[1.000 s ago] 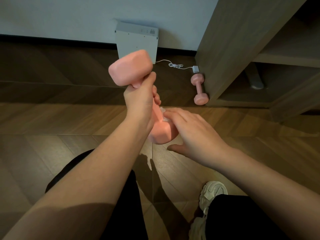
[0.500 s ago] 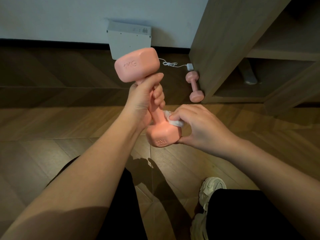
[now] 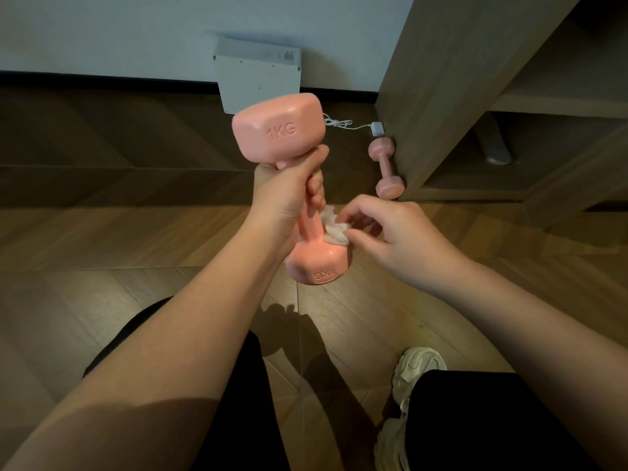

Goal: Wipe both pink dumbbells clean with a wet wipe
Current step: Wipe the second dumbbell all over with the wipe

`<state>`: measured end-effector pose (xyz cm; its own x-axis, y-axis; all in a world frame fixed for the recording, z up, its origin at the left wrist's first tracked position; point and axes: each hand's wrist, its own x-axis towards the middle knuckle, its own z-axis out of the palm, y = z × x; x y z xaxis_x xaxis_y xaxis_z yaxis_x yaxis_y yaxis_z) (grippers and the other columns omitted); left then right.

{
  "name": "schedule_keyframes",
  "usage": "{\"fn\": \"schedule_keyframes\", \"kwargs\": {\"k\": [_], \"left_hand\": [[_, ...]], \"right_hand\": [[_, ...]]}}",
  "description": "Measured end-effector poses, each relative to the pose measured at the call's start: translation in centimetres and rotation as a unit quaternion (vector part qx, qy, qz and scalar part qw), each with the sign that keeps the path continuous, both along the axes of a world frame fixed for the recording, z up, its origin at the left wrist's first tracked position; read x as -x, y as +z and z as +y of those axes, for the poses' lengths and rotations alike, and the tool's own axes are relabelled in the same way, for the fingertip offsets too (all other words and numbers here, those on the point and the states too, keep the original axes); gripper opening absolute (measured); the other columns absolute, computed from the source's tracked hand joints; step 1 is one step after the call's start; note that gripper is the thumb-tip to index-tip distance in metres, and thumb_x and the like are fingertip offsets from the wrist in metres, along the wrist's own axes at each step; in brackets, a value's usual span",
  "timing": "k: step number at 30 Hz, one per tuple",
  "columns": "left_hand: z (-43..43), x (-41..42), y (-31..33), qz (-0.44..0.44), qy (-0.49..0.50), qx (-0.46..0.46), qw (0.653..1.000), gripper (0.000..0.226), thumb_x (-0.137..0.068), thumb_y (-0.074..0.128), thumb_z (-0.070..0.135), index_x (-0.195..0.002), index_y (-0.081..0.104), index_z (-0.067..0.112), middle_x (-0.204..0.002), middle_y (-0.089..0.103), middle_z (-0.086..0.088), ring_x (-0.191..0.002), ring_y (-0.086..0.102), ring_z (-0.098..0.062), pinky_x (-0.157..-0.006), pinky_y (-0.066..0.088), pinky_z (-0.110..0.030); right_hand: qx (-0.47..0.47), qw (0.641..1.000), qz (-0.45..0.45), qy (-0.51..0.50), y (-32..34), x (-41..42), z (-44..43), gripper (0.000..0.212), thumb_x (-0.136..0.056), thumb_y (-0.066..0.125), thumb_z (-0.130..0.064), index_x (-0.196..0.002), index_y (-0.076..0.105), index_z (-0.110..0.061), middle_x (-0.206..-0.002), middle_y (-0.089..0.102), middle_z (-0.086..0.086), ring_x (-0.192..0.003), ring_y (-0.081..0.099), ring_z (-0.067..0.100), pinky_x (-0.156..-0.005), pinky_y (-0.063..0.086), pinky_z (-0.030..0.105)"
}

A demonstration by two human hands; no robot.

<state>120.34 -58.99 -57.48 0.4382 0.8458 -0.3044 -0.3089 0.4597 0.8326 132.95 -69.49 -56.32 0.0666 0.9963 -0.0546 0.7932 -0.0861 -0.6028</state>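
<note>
Gripping a pink dumbbell (image 3: 278, 130) in the left hand (image 3: 289, 195), fingers and thumb curling tightly round the upper part of its slim round handle, just under the top head. Holding it nearly upright in the air above the floor (image 3: 102, 232), tilting it only slightly.

Showing a smooth, matte pink coating: blocky heads with flat faces and softly rounded corners, with raised "1KG" lettering on a face of each, the lower one reading upside down.

Pinching a crumpled white wet wipe (image 3: 334, 229) between thumb and fingertips of the right hand (image 3: 401, 239), the remaining fingers arching loosely above. Pressing the soft, wrinkled wad against the lower stretch of the handle, right where it flares into the bottom head, just below the left fingers.

Leaving the second pink dumbbell (image 3: 385, 168) lying on the floor farther back, well apart from both hands, matching in shape and finish, right beside the foot of a wood-grain shelf unit (image 3: 441, 79).

Working above brown planks with visible grain, laid in an angled pattern and catching a faint sheen.

Facing a flat white rectangular box (image 3: 258, 79) leaning against the pale wall, with a thin white cable (image 3: 339, 123) looping across to a small white plug (image 3: 378, 129) near the shelf unit. Wearing a chunky cream sneaker (image 3: 418, 368) and black trousers (image 3: 475, 419), both showing at the bottom edge.
</note>
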Motion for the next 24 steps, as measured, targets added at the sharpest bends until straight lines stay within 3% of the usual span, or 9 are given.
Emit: {"fn": "schedule_keyframes", "kwargs": {"k": [4,8,10,13,17,22,24], "left_hand": [[-0.1,0.0,0.0,0.000,-0.014,0.001,1.000,0.019,-0.090,0.067,0.013,-0.073,0.060,0.013,-0.045,0.051,0.002,-0.040,0.046,-0.010,-0.048,0.041,-0.025],[-0.3,0.0,0.2,-0.004,-0.020,0.001,1.000,0.019,-0.091,0.066,0.012,-0.073,0.060,0.013,-0.045,0.050,0.002,-0.040,0.045,-0.010,-0.048,0.039,-0.025],[-0.4,0.0,0.4,-0.001,-0.016,0.004,1.000,0.019,-0.091,0.066,0.011,-0.073,0.059,0.012,-0.044,0.048,0.002,-0.039,0.044,-0.010,-0.048,0.038,-0.026],[-0.3,0.1,0.6,0.003,0.004,0.009,1.000,0.022,-0.091,0.064,0.009,-0.071,0.056,0.012,-0.043,0.045,0.002,-0.039,0.040,-0.010,-0.048,0.035,-0.026],[-0.1,0.4,0.6,0.022,0.025,0.016,0.999,0.020,-0.091,0.064,0.010,-0.073,0.056,0.012,-0.044,0.046,0.002,-0.039,0.041,-0.010,-0.046,0.036,-0.024],[-0.3,0.3,0.5,0.041,0.052,0.031,0.997,0.015,-0.091,0.067,0.013,-0.079,0.058,0.012,-0.047,0.049,0.002,-0.043,0.045,-0.010,-0.048,0.041,-0.023],[-0.3,0.3,0.5,0.048,0.069,0.037,0.996,0.015,-0.091,0.067,0.013,-0.079,0.058,0.012,-0.048,0.049,0.001,-0.044,0.045,-0.011,-0.049,0.042,-0.024]], "right_hand": [[-0.033,0.997,0.025,-0.073,-0.3,0.3,0.2,0.012,-0.087,0.071,-0.027,-0.096,0.063,-0.028,-0.083,0.061,-0.019,-0.082,0.060,-0.004,-0.067,0.048,0.007],[-0.056,0.994,-0.014,-0.094,-1.0,0.9,0.4,0.010,-0.087,0.070,-0.024,-0.095,0.069,-0.018,-0.099,0.063,-0.009,-0.093,0.057,0.002,-0.078,0.048,0.013],[-0.047,0.996,0.003,-0.080,-1.2,1.0,0.3,0.016,-0.090,0.066,-0.025,-0.103,0.073,-0.017,-0.106,0.067,-0.009,-0.098,0.059,0.000,-0.084,0.050,0.017],[0.017,0.997,0.077,0.002,-1.2,1.4,-0.3,0.031,-0.096,0.057,-0.036,-0.122,0.066,-0.023,-0.110,0.068,-0.011,-0.098,0.061,-0.001,-0.080,0.051,0.021],[0.032,0.997,-0.035,0.067,-1.3,2.2,-1.0,0.060,-0.080,0.058,-0.066,-0.126,0.054,-0.028,-0.122,0.060,-0.015,-0.109,0.054,0.001,-0.087,0.050,0.032],[-0.057,0.986,-0.152,0.040,-1.3,2.5,-1.1,0.043,-0.078,0.078,-0.039,-0.116,0.066,-0.023,-0.118,0.068,-0.006,-0.114,0.059,0.012,-0.093,0.038,0.028],[-0.042,0.980,-0.187,0.053,-1.4,2.6,-1.1,0.054,-0.081,0.073,-0.046,-0.128,0.058,-0.023,-0.132,0.061,-0.005,-0.129,0.049,0.013,-0.104,0.034,0.034]]}}
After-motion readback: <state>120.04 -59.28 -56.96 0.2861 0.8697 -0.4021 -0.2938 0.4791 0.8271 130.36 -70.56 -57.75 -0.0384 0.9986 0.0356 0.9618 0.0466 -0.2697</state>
